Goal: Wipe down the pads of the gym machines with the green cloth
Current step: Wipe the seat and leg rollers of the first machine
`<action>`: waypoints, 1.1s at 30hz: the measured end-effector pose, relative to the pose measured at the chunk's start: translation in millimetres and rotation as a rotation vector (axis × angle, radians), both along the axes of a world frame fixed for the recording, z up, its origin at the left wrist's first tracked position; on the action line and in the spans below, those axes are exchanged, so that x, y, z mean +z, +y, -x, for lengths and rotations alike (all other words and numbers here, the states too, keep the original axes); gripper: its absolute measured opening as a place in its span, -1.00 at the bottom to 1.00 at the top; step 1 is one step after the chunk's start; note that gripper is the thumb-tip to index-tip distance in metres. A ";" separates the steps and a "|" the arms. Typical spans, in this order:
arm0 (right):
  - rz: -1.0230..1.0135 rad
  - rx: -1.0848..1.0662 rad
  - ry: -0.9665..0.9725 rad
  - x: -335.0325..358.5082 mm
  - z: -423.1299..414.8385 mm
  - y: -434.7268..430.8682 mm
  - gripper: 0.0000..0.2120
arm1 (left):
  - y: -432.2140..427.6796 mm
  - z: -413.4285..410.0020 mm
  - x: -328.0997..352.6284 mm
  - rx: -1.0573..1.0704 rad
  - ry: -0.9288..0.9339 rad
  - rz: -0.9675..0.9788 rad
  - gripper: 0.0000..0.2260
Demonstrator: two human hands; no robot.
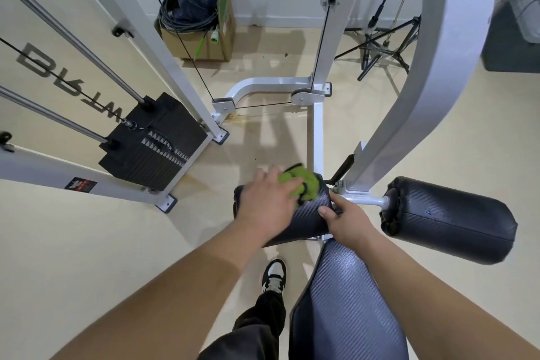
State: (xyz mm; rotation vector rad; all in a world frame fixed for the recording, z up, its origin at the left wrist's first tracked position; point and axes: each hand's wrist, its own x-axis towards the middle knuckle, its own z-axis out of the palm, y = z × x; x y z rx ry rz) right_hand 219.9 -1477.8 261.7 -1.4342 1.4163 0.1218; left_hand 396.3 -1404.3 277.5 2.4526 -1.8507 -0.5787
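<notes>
The green cloth point(301, 185) lies bunched on the left roller pad point(304, 219), pressed flat under the left hand point(267, 202); soft, light, best palmed; the right hand point(346, 221) clasps the pad's inner end.

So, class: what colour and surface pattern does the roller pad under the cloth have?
Black, with a fine carbon-fibre-style weave, on the roller pad beneath the green cloth; the head view shows it.

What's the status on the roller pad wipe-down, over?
Left hand presses green cloth onto near black cylindrical roller pad. Right hand steadies its end. Nothing in the way.
</notes>
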 end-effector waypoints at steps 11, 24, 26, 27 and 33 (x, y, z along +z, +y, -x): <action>-0.065 -0.185 -0.053 7.5 3.6 -1.5 -0.51 | 84.2 12.8 4.1 0.150 -0.044 0.059 -0.63; 0.003 -0.087 0.033 -15.1 -5.1 -13.5 -0.62 | -27.1 28.1 10.8 0.036 0.124 -0.059 -0.63; 0.006 -0.047 0.037 -12.0 -4.7 -11.7 -0.60 | -14.9 -12.6 6.4 0.132 0.072 -0.134 -0.70; -0.012 -0.042 0.025 -9.9 -5.5 -11.1 -0.59 | -6.9 -34.8 4.2 0.231 0.043 -0.200 -0.71; -0.046 0.052 -0.017 -12.8 0.4 -2.8 -0.55 | 1.3 -16.0 10.6 0.377 -0.021 -0.197 -0.71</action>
